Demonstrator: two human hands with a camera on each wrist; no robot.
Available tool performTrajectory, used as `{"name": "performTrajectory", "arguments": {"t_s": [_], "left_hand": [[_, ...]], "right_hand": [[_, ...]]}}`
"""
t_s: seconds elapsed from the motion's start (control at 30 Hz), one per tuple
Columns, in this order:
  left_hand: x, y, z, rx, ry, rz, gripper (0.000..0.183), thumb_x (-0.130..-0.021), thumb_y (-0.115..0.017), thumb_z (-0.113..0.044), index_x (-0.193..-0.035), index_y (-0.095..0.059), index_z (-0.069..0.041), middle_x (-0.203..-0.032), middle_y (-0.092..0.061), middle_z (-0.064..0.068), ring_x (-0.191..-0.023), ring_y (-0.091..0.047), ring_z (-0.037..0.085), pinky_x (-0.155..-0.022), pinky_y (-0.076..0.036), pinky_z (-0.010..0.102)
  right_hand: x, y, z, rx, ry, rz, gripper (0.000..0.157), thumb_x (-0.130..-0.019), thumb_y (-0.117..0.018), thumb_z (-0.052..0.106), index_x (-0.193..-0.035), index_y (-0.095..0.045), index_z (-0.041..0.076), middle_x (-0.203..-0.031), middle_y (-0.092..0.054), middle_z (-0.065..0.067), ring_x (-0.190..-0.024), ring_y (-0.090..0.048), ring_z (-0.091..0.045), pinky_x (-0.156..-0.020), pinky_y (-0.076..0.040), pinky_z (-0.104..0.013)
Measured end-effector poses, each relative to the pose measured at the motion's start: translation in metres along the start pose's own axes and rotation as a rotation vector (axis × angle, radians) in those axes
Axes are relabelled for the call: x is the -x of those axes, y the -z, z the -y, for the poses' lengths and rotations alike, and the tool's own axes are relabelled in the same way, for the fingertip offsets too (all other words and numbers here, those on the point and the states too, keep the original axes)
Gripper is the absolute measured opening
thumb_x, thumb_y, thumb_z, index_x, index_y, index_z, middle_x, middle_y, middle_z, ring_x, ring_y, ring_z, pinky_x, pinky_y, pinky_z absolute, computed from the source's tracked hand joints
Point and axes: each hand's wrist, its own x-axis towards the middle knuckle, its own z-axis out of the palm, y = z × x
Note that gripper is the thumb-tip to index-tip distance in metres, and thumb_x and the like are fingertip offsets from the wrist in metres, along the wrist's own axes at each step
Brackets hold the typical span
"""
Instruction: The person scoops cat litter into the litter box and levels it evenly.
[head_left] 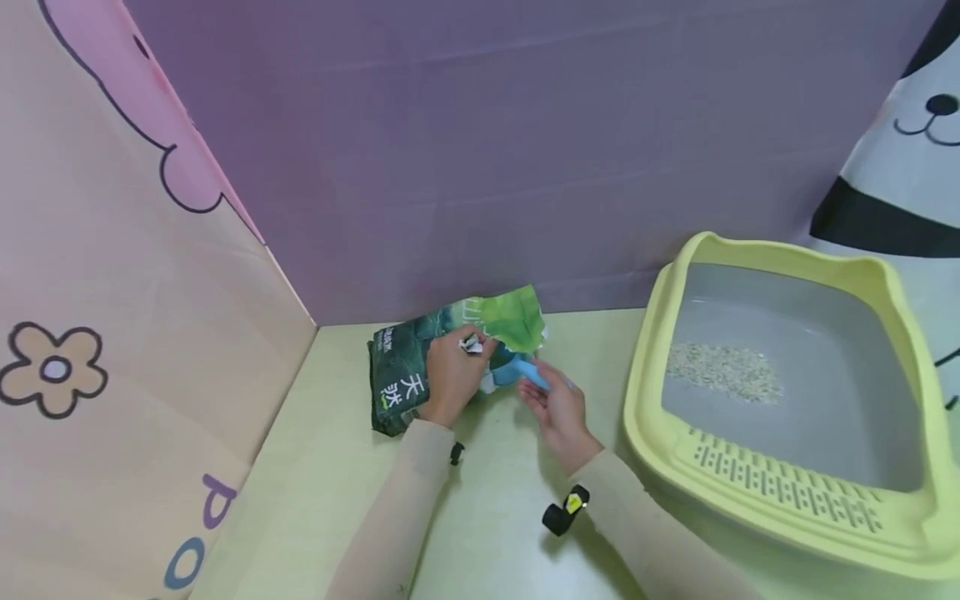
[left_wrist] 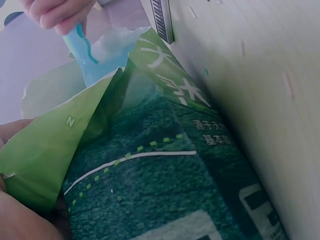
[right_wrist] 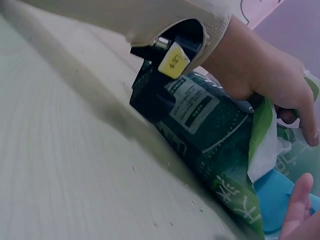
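A dark green bag (head_left: 397, 371) with a bright green top lies on its side on the table, its open mouth facing right. My left hand (head_left: 452, 375) grips the bag near the mouth, and a folded bit of its edge pokes out between the fingers. With my right hand (head_left: 561, 412) I hold a light blue scoop (head_left: 532, 374) by its handle. The scoop's head (right_wrist: 275, 200) sits inside the bag's mouth, partly hidden by the green flap (left_wrist: 45, 145) in the left wrist view. What the bag contains is out of sight.
To the right stands a litter box with a yellow rim (head_left: 637, 392) and grey inside, a patch of pale pellets (head_left: 723, 371) on its floor. Small bits are scattered on the table (right_wrist: 100, 175) beside the bag. A purple wall (head_left: 487, 167) rises behind.
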Motion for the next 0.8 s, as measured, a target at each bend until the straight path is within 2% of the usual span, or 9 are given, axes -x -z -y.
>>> {"name": "performTrajectory", "arguments": {"t_s": [0.3,0.8], "left_hand": [[0.001,-0.001,0.002,-0.014,-0.014,-0.016,0.013,-0.087,-0.083,-0.023,-0.080,-0.074,-0.017,-0.071,-0.073,0.001,-0.061,-0.065,0.018,-0.060,-0.052,0.038],[0.000,-0.001,0.003,-0.023,-0.026,-0.024,0.014,-0.087,-0.083,-0.024,-0.080,-0.074,-0.015,-0.072,-0.074,0.001,-0.061,-0.066,0.018,-0.060,-0.052,0.038]], "right_hand": [[0.000,-0.003,-0.007,-0.071,-0.017,-0.002,0.044,-0.106,-0.053,0.017,-0.144,-0.051,-0.004,-0.088,-0.069,-0.006,-0.078,-0.067,-0.013,-0.078,-0.058,-0.022],[-0.005,-0.003,-0.014,-0.161,-0.061,0.049,0.048,-0.108,-0.049,0.017,-0.150,-0.042,-0.004,-0.090,-0.065,-0.005,-0.080,-0.065,-0.010,-0.079,-0.056,-0.017]]}}
